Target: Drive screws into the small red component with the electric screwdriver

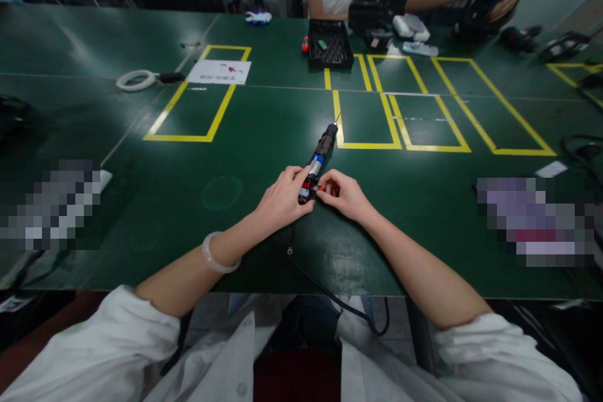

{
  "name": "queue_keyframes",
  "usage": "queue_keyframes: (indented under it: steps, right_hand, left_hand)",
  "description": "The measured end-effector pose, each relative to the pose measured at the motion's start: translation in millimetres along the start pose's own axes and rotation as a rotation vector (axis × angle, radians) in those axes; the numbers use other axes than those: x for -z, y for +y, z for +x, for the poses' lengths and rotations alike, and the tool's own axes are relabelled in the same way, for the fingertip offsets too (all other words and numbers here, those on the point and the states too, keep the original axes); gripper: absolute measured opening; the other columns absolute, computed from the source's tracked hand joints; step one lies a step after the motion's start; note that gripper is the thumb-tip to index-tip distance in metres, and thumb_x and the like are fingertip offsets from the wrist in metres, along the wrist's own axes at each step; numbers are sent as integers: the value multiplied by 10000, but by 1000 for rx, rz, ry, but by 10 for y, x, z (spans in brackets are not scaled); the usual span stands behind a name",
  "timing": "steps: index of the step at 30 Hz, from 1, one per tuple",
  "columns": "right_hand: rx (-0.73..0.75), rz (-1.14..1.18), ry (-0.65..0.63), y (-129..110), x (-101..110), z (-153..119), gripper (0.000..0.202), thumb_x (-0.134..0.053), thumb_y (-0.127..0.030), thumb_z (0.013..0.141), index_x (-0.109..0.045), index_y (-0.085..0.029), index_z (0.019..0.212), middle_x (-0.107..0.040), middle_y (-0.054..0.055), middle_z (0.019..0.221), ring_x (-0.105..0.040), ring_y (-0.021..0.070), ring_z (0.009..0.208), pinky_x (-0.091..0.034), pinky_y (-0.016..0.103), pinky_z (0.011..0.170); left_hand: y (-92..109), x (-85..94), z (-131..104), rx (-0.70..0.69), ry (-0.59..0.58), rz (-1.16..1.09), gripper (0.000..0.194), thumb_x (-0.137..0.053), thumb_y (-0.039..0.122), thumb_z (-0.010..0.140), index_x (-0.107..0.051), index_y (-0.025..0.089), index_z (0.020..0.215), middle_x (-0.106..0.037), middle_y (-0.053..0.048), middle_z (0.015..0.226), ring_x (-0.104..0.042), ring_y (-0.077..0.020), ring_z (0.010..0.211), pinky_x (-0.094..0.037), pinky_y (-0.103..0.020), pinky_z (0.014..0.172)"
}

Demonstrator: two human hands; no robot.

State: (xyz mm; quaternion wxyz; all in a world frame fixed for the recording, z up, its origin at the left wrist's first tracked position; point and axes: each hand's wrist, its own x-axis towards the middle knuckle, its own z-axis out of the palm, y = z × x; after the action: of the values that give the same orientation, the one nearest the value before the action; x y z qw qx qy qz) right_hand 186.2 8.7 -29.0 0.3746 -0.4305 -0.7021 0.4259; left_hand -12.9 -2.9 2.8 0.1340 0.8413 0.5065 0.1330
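An electric screwdriver lies tilted on the green table, its thin bit pointing away from me and slightly right. My left hand is wrapped round its rear end, with the thumb side along the silver and blue body. From the right, my right hand pinches at the side of the tool near its red band. A small orange bit shows at those fingertips; whether it is a separate piece or part of the tool, I cannot tell. The black cord runs from the rear end toward me and over the table's front edge.
Yellow tape outlines mark the green table. At the far side stand a black tray and a red-handled object. A printed sheet and a coiled white cable lie left. Two people sit opposite.
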Motion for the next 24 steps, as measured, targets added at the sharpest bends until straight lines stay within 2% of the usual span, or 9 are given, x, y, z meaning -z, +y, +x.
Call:
queue_keyframes:
  steps: [4, 9, 13, 17, 20, 24]
  right_hand:
    - [36, -45, -22, 6, 19, -8, 150, -673, -255, 807, -559, -205, 890, -560, -20, 778, -499, 111, 606, -406, 257, 600]
    - [125, -141, 14, 10, 50, -8, 101, -683, -236, 819, -592, -202, 848, -525, 0, 837, -519, 123, 664, -420, 271, 647]
    - [91, -140, -2, -15, 46, -9, 103, -685, -232, 818, -588, -207, 840, -521, -19, 755, -486, 120, 622, -411, 261, 622]
    - [57, -114, 0, -49, 34, -26, 139, -704, -275, 813, -590, -202, 848, -575, -16, 749, -516, 117, 608, -419, 259, 611]
    - [29, -100, 14, -76, 39, -40, 135, -662, -308, 847, -583, -199, 841, -604, -11, 724, -537, 120, 606, -425, 257, 606]
    - [2, -92, 47, -95, 58, -47, 79, -596, -275, 864, -570, -203, 842, -619, -10, 718, -559, 125, 616, -435, 253, 603]
  left_hand:
    - [18, -13, -12, -7, 1, 17, 697, -597, 361, 839, -388, 225, 1491, -497, -137, 1345, -534, -300, 1233, -549, -403, 923]
    - [53, 11, -10, 4, 4, 63, 687, -592, 365, 849, -400, 202, 1489, -497, -144, 1351, -543, -309, 1203, -538, -418, 939]
    - [82, 6, -9, -4, 25, 122, 687, -609, 381, 851, -408, 220, 1487, -511, -142, 1336, -556, -309, 1160, -528, -419, 921]
    - [110, 0, -3, 4, 33, 163, 650, -588, 422, 884, -426, 209, 1476, -522, -149, 1324, -560, -306, 1145, -524, -402, 889]
    - [134, 5, 7, 2, 31, 186, 648, -567, 463, 910, -424, 189, 1480, -530, -154, 1313, -567, -303, 1123, -519, -396, 867]
    - [152, 8, 27, 26, 46, 217, 647, -565, 506, 919, -437, 199, 1474, -552, -148, 1278, -581, -296, 1080, -508, -383, 840]
